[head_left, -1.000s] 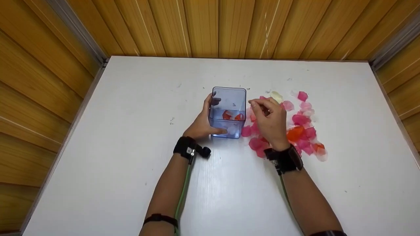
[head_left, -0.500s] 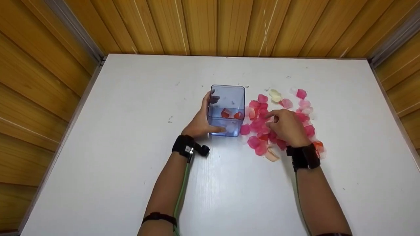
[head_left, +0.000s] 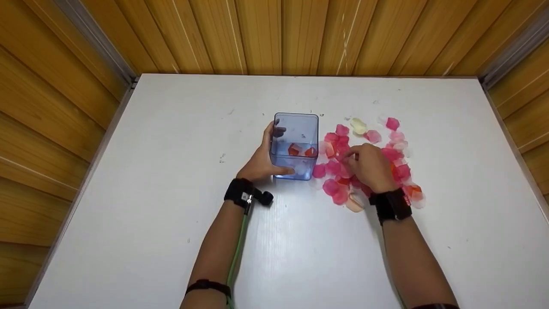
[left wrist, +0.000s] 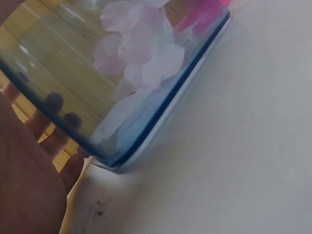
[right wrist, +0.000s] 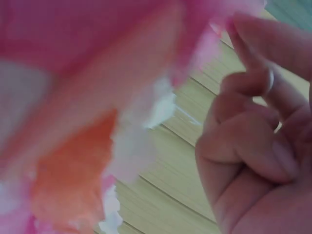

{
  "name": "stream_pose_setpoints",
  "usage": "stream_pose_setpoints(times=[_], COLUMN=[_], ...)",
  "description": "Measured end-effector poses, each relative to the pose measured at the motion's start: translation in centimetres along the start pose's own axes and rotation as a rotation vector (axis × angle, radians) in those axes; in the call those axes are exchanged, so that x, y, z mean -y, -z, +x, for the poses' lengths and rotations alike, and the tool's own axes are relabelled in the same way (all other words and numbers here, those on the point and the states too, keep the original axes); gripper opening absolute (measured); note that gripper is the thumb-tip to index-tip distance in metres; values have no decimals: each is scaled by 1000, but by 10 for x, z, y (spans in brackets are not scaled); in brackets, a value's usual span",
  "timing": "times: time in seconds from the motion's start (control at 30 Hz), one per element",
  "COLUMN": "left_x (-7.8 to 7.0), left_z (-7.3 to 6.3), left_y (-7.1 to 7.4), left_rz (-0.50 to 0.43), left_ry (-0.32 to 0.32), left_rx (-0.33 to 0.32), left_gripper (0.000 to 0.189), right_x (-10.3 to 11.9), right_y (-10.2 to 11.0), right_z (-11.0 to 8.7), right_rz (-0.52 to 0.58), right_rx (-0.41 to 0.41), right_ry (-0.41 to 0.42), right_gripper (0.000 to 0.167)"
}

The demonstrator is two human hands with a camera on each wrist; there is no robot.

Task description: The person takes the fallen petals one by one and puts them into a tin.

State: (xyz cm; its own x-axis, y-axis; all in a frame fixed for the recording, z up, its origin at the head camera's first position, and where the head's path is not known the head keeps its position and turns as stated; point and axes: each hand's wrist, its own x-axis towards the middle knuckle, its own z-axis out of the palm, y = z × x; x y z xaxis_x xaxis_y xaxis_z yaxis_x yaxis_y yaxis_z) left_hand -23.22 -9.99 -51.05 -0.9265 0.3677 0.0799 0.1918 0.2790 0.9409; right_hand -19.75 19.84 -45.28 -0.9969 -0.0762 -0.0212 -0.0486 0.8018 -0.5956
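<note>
A clear blue plastic container (head_left: 295, 167) stands on the white table, with a few red and pale petals (head_left: 294, 149) inside. My left hand (head_left: 261, 161) grips its left side, thumb across the front and fingers behind; the left wrist view shows pale pink petals (left wrist: 151, 48) through the wall. To the right of the container lies a loose spread of pink, red, orange and cream petals (head_left: 332, 187). Over that spread, my right hand (head_left: 372, 166) pinches a pink petal (right wrist: 246, 7) between thumb and index finger, the other fingers curled in.
The white table (head_left: 180, 128) extends around the petals and container. Wood-patterned panels (head_left: 300, 38) close off the back and both sides. A cream petal (head_left: 358, 126) lies at the far side of the spread, and a peach one (head_left: 354, 203) at the near side.
My right hand has moved from beside the container's rim rightward to the petals, and its thumb and index finger have closed on a pink petal. My left hand still holds the container in place.
</note>
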Motion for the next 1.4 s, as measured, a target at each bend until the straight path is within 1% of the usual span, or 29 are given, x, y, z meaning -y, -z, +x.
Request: stream_pose_setpoints(times=[0.1,0.2,0.33,0.4,0.47,0.53,0.6,0.67,0.83,0.93,1.0,1.17,1.3,1.4], left_x=[-1,-2,-1,0,0,1,1,2,2,2,3,2,3,2], left_z=[1,0,0,-1,0,1,2,3,2,1,1,2,2,0], left_y=[0,0,0,0,0,1,2,3,2,1,1,2,2,2], left_rz=[-1,1,5,5,-6,-20,-28,-37,-22,-23,-33,-36,-31,-32], left_ry=[-4,0,9,11,0,-16,-26,-37,-17,-23,-32,-46,-46,-36], left_rx=[-1,-2,-1,0,4,9,10,9,4,5,3,3,12,13], left_gripper=[140,140,140,140,139,139,140,139,139,139,139,140,141,141], right_x=[5,14,31,42,52,62,70,76,84,84,83,74,60,49], right_y=[8,12,10,8,5,2,-3,-8,-22,-23,-21,-8,1,7], right_z=[-3,-6,-12,-15,-18,-22,-25,-25,-22,-21,-21,-17,-12,-8], right_rz=[41,86,149,199,262,316,366,394,397,392,401,401,319,227], right_rx=[-85,-180,-319,-387,-443,-477,-479,-454,-330,-289,-291,-347,-367,-329], right_ry=[27,74,151,190,236,284,326,351,313,288,282,261,227,180], right_gripper=[21,22,19,17,16,15,13,13,12,15,15,16,19,21])
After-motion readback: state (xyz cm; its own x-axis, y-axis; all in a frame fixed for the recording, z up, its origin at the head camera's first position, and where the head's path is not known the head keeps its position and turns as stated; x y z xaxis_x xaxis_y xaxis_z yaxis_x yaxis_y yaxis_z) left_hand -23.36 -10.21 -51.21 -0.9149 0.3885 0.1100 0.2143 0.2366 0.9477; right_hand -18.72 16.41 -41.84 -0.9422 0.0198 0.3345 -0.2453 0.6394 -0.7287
